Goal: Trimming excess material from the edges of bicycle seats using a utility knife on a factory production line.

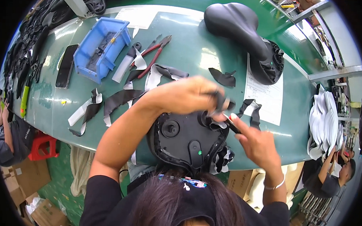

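Note:
A black bicycle saddle (184, 133) lies underside up at the table's near edge, in front of my body. Over its far right edge my left hand (199, 95) is closed, smeared by motion, around a dark piece of material (220, 101) that looks like cover trim. My right hand (255, 143) is closed on a slim black-handled tool (232, 124), its pale tip pointing at the left hand; it looks like a small knife. Black-and-white cover scraps (223, 158) hang at the saddle's right side.
On the green table (183, 41) lie trim strips (119, 101), red-handled pliers (153, 56), a utility knife (127, 63), a phone (66, 67) and a blue bin (99, 50) of scraps. Finished saddles (236, 23) rest on paper at far right. White covers (324, 122) hang rightward; other people work at both sides.

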`<state>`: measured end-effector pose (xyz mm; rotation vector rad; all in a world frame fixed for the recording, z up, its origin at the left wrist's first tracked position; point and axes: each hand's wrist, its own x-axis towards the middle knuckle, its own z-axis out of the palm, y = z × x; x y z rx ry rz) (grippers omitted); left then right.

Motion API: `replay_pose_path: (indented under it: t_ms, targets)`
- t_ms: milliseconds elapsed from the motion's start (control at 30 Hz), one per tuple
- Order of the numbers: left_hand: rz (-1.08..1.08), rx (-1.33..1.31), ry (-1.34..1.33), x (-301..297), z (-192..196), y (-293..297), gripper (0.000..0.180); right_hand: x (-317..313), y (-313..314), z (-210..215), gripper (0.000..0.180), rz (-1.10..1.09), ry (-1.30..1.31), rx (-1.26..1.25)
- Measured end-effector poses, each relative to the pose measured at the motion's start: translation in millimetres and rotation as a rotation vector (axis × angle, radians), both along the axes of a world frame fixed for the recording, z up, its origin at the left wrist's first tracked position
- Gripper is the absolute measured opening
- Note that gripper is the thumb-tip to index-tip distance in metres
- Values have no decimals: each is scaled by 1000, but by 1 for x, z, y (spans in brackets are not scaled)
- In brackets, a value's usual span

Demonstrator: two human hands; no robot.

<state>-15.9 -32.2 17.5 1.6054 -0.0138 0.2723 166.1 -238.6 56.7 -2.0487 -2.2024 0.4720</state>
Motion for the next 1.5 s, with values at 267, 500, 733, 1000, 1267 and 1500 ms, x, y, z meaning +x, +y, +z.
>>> replay_pose_path:
  t_ms: [267, 500, 733, 1000, 1267, 1500]
  targets:
    - [837, -966, -951, -33, 61, 16, 33, -59, -65, -9, 55, -557, 482, -91]
    - [482, 668, 582, -60, -46, -22, 37, -33, -44, -32, 40, -802, 766, 233]
    - [1219, -498, 343, -30, -18, 49, 38, 13, 21, -27, 27, -824, 1112, 853]
    - [-34, 705, 41, 63, -70, -77, 41, 79, 129, -35, 48, -747, 1460, 677]
    - [1054, 665, 50, 34, -24, 1, 46, 34, 175, -10, 30, -539, 1507, 309]
    - [1176, 642, -313, -2, -24, 15, 42, -47, 61, 7, 36, -188, 1163, 317]
